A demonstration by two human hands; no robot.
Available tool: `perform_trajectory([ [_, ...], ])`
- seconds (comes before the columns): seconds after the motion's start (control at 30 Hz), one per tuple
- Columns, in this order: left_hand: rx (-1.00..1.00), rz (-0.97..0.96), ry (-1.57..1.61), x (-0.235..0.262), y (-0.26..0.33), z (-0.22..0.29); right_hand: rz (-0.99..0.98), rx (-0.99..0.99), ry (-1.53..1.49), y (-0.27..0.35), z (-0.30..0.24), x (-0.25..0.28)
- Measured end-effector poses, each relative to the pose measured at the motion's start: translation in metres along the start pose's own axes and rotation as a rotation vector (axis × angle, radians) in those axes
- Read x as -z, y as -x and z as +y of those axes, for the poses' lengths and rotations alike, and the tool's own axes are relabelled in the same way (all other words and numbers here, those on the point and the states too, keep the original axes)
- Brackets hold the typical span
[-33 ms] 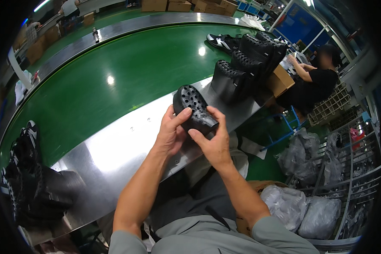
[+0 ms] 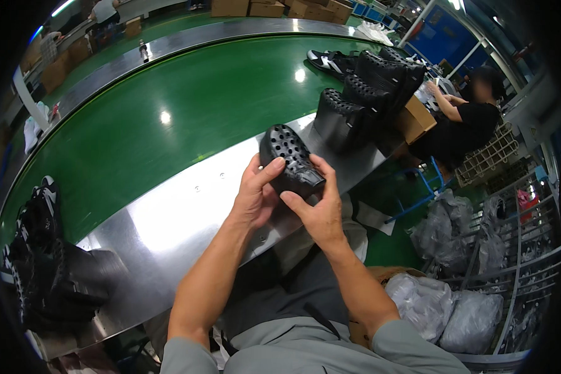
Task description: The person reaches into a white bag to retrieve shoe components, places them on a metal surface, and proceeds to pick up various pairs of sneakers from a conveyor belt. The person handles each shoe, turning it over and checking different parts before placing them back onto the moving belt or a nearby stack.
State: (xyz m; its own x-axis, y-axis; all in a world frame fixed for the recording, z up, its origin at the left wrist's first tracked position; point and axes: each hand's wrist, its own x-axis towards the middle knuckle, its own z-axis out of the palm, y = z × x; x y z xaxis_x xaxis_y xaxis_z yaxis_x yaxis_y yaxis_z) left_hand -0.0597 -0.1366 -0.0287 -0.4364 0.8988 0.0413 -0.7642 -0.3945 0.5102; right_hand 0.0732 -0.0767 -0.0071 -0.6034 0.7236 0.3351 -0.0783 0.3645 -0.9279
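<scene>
A glossy black clog [image 2: 287,148] with round holes over its top is held up between both my hands, above the metal edge of the work surface. My left hand [image 2: 254,194] grips its left side, the thumb lying on the upper. On the other side, my right hand [image 2: 321,212] has the heel end between thumb and fingers. The palm-side fingers are partly hidden behind the shoe. Just to the right stand several black thick-soled clogs [image 2: 336,118] of the same holed kind, close together on the metal strip.
Beyond the metal strip [image 2: 168,224] runs a green belt surface [image 2: 187,106]. Black shoes and clogs [image 2: 43,268] stand at the left. A cardboard box [image 2: 416,120] and a seated person [image 2: 461,124] are at the right. Plastic-wrapped bundles [image 2: 417,305] lie beside a metal rack [image 2: 517,268].
</scene>
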Motion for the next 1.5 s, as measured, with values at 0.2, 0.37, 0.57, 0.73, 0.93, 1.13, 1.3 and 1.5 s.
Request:
perform_trajectory([
  [0.2, 0.051, 0.12, -0.134, 0.007, -0.01, -0.002, 0.043, -0.106, 0.1, -0.017, -0.007, 0.005],
  [0.37, -0.681, 0.521, -1.195, 0.021, -0.014, 0.009, 0.159, 0.097, 0.282, -0.039, 0.004, 0.028],
  [0.57, -0.568, 0.425, -1.334, 0.022, -0.015, -0.011, 0.028, -0.032, 0.41, -0.044, 0.043, 0.052],
  [0.73, -0.54, 0.366, -1.467, 0.025, -0.011, -0.011, 0.022, -0.026, 0.406, -0.043, 0.038, 0.049],
  [0.93, -0.55, 0.373, -1.422, 0.03, -0.011, -0.012, -0.002, 0.016, 0.425, -0.039, 0.035, 0.05],
  [1.13, -0.564, 0.361, -1.445, 0.034, -0.014, -0.012, 0.083, 0.014, 0.589, -0.039, 0.046, 0.045],
  [1.3, -0.575, 0.372, -1.46, 0.034, -0.014, -0.017, -0.012, 0.164, 0.579, -0.041, 0.038, 0.052],
  [1.5, -0.578, 0.36, -1.463, 0.03, -0.013, -0.017, 0.1, 0.44, 0.477, -0.081, -0.029, 0.084],
])
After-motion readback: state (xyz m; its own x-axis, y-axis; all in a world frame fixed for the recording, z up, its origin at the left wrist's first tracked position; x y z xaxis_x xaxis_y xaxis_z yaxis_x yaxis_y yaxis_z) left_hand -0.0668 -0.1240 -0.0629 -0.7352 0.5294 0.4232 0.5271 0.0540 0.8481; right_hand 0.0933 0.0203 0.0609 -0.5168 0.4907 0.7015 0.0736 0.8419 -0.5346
